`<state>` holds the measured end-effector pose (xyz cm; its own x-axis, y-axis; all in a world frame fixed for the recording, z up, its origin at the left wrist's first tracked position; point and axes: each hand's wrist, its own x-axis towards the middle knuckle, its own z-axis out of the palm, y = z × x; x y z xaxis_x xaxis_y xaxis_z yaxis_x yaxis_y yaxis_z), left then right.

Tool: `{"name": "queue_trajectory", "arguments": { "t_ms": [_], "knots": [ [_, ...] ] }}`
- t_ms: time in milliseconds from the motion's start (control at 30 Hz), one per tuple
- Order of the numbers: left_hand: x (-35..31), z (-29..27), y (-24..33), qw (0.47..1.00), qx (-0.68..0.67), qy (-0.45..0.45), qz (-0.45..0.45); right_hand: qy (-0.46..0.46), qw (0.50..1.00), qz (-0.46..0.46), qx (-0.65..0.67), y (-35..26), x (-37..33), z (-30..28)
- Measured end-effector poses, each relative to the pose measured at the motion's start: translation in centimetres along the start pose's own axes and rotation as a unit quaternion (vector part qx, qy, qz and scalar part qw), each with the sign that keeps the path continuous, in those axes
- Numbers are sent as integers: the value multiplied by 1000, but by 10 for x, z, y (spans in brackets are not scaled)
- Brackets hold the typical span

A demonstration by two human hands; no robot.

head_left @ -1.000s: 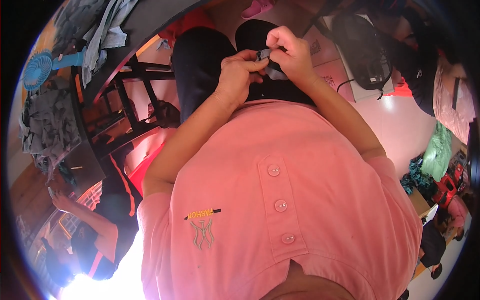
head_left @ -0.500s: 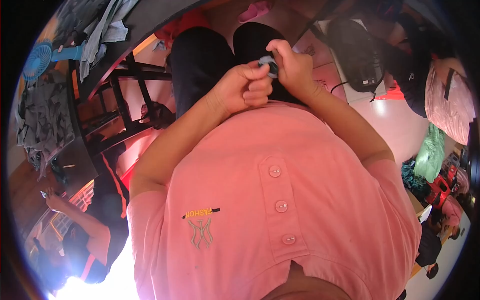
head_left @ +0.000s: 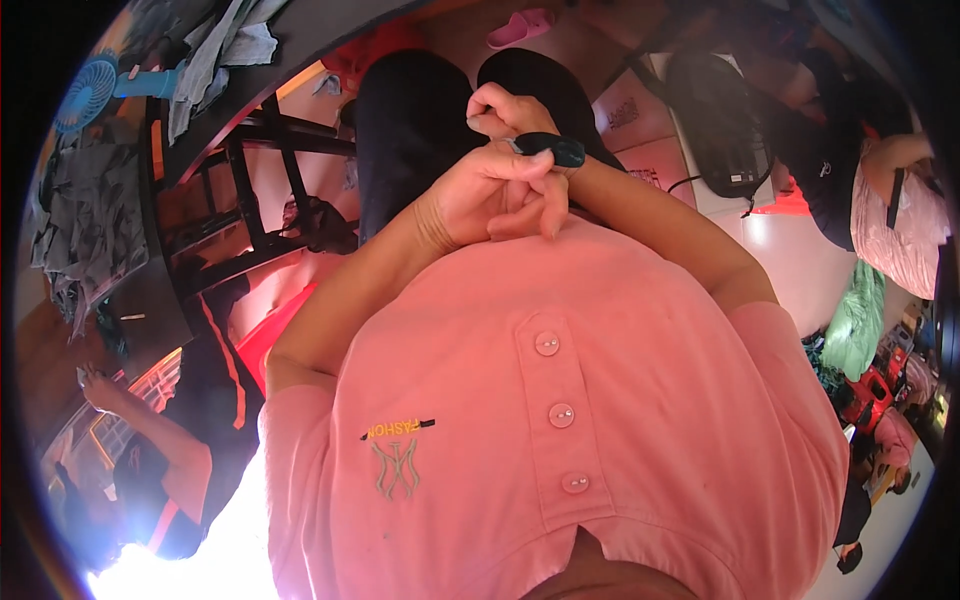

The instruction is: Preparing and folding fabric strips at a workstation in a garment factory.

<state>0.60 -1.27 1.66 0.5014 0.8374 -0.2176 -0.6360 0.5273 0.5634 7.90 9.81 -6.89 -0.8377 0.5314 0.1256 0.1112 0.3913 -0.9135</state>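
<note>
A dark, glossy wristband (head_left: 566, 152), perhaps a watch, lies across my right wrist, above my lap. My left hand (head_left: 490, 195) holds its near end, the thumb laid on the band and the other fingers curled loosely below. Where the band passes under the wrist is hidden. My right hand (head_left: 508, 108) reaches just beyond, bent to the left, fingers curled in and nothing visible in them. Both hands are close together in front of the pink shirt (head_left: 450, 300), over the dark trousers (head_left: 408, 110).
On the left, a dark table (head_left: 300, 50) carries grey cloth pieces (head_left: 90, 210) and a blue fan (head_left: 88, 92). A dark metal frame (head_left: 240, 190) stands beneath. A black bag (head_left: 712, 125) lies to the right. Another person's arm (head_left: 160, 425) shows at lower left; a pink slipper (head_left: 520, 29) lies ahead.
The dark band, earlier held between both hands, now lies across my right wrist. My right hand has moved left and forward, past my left hand. The left fingers have loosened slightly.
</note>
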Motion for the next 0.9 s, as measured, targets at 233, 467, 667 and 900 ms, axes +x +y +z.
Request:
{"name": "queue_trajectory", "arguments": {
  "t_ms": [233, 467, 667, 900],
  "knots": [
    [-10, 14, 35, 992, 85, -10, 92, 135, 989, -35, 54, -44, 1, -52],
    [-20, 6, 21, 967, 111, 127, 192, -120, 813, -308, 479, -173, -44, -112],
    [-18, 26, 21, 966, 36, 119, 226, -48, 968, -169, 177, -170, -39, -130],
    [-21, 21, 16, 978, 13, 78, 194, 84, 974, -211, 26, -126, -33, -104]
  ]
}}
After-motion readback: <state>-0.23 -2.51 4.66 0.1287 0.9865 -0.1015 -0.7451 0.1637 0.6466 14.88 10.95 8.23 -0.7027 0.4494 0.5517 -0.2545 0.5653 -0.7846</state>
